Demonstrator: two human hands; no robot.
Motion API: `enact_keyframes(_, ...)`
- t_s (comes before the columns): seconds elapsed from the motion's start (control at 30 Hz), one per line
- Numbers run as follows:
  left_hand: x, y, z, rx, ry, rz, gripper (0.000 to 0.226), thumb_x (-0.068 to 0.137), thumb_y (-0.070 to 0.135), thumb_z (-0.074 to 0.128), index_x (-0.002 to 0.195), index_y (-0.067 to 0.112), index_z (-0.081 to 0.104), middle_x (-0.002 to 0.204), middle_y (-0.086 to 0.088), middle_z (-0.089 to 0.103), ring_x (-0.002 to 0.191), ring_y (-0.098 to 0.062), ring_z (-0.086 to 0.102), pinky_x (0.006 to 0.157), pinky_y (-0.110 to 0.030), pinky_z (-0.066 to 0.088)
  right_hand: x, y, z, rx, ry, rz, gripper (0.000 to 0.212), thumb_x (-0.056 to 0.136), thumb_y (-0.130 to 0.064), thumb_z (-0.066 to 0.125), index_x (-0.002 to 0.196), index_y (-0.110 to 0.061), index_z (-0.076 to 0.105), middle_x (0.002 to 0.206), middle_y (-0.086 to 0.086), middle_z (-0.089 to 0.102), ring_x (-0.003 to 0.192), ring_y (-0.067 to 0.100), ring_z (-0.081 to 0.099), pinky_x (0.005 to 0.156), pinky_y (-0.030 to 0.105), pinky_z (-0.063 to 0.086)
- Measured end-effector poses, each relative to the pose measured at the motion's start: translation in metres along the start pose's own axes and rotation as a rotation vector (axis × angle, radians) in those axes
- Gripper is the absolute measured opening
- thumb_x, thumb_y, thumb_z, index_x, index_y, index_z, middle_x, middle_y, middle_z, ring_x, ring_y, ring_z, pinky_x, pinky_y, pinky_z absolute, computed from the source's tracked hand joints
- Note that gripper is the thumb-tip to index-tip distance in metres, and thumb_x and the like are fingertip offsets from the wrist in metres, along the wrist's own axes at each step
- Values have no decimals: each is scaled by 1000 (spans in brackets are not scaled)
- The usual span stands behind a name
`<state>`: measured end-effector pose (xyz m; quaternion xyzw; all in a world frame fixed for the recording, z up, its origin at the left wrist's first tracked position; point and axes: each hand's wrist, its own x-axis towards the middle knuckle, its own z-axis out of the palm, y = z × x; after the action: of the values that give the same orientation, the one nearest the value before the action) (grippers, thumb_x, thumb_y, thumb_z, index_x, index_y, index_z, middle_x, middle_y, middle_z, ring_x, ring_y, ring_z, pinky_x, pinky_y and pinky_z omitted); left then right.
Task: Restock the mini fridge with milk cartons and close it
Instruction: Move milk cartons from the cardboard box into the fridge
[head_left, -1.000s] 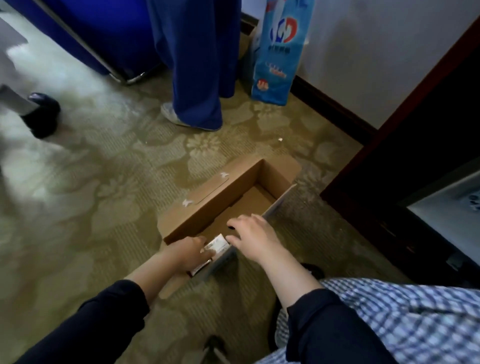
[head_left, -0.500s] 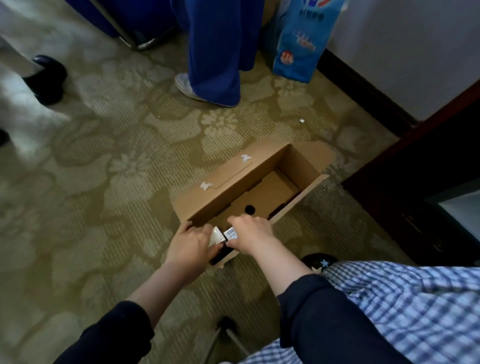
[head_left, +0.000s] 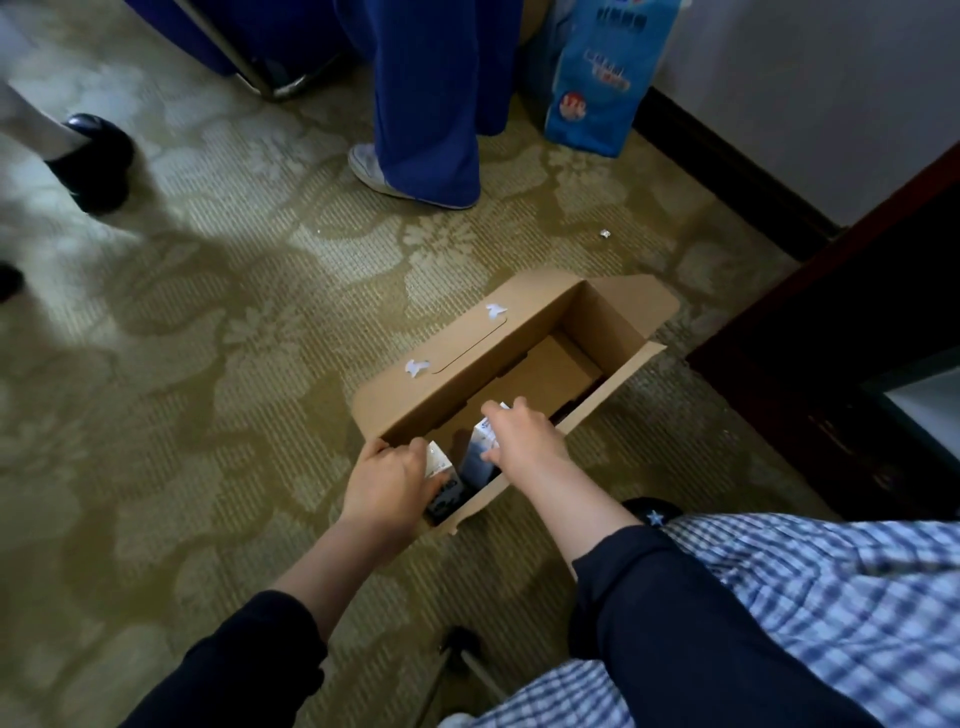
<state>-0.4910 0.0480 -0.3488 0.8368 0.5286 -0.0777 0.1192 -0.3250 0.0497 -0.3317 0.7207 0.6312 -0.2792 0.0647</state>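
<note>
**2 cartons coming up out of the box, 1 per hand**

Half a second back both hands were bunching together over the near end of the box. Now they're pulling apart and each is taking its own carton.

The left hand is curling its fingers round the top of the left milk carton, which is sitting low in the near corner of the cardboard box. Just beside it, the right milk carton is riding higher and seems to be tipping up. The right hand is wrapping over its top with fingers curled, though I can't see the thumb.

Both cartons are looking small and squarish, white on top with dark blue print lower down.

Far right, the mini fridge is showing only a pale sliver inside a dark cabinet, well apart from the cartons. I can't tell if it's open. I'm guessing the restock is only just getting going, since both cartons are sitting over the box.
</note>
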Motion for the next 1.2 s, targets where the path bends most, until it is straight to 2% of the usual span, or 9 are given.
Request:
enact_keyframes(0.17, -1, 4, -11, -108, 17, -17, 30, 94, 46, 40, 106, 21, 51, 101, 4, 67, 97, -14, 63, 97, -28, 37, -8, 11, -5, -90, 114, -79, 50, 89, -44, 56, 129, -18, 40, 120, 15, 54, 109, 32, 56, 77, 36, 48)
enact_keyframes(0.27, 2, 10, -26, -219, 78, -37, 32, 92, 44, 47, 107, 16, 52, 102, -2, 64, 94, -21, 61, 78, -33, 44, -12, 19, -22, -14, 161, -91, 49, 89, -48, 55, 126, -21, 41, 116, 14, 53, 107, 33, 56, 71, 34, 42)
enact_keyframes(0.33, 5, 17, -41, -289, 117, -35, 37, 91, 43, 50, 111, 11, 52, 106, -7, 62, 97, -27, 59, 72, -37, 45, -15, 27, -43, 37, 180, -83, 49, 88, -50, 55, 126, -22, 42, 115, 14, 52, 106, 36, 55, 72, 35, 39)
enact_keyframes(0.5, 19, 39, -80, -300, 198, 112, 39, 91, 40, 52, 115, 9, 50, 112, -11, 59, 98, -31, 56, 69, -34, 37, -35, 56, -96, 153, 257, -100, 42, 86, -48, 58, 118, -23, 46, 97, 5, 45, 96, 34, 55, 74, 35, 41)
enact_keyframes(0.6, 25, 60, -101, -318, 159, 229, 35, 92, 37, 51, 115, 11, 47, 114, -10, 56, 101, -29, 55, 76, -36, 41, -55, 78, -119, 209, 329, -86, 37, 84, -46, 61, 111, -24, 49, 95, 2, 49, 90, 27, 54, 73, 33, 42)
enact_keyframes(0.77, 39, 104, -135, -275, 138, 398, 31, 91, 33, 54, 112, 11, 47, 111, -9, 54, 99, -28, 57, 82, -44, 48, -92, 116, -149, 246, 444, -19, 34, 81, -47, 65, 107, -29, 52, 95, 0, 53, 87, 20, 53, 75, 33, 43)
enact_keyframes(0.93, 52, 153, -167, -240, 160, 535, 33, 91, 34, 53, 116, 15, 45, 116, -6, 53, 99, -26, 58, 82, -40, 49, -128, 152, -173, 192, 494, 43, 40, 80, -48, 66, 112, -29, 53, 97, 1, 53, 91, 22, 55, 77, 33, 43)
enact_keyframes(1.07, 60, 211, -192, -4, 241, 688, 34, 92, 43, 46, 115, 19, 41, 113, 0, 53, 93, -23, 61, 73, -41, 53, -160, 183, -197, 102, 543, 111, 44, 80, -51, 65, 116, -31, 50, 96, -3, 48, 95, 25, 56, 76, 34, 45)
enact_keyframes(1.2, 68, 272, -213, 116, 293, 849, 36, 93, 46, 43, 116, 20, 36, 110, 1, 52, 88, -26, 62, 64, -39, 51, -202, 227, -213, 37, 563, 180, 49, 82, -53, 62, 123, -30, 47, 99, -1, 48, 97, 27, 55, 76, 40, 48)
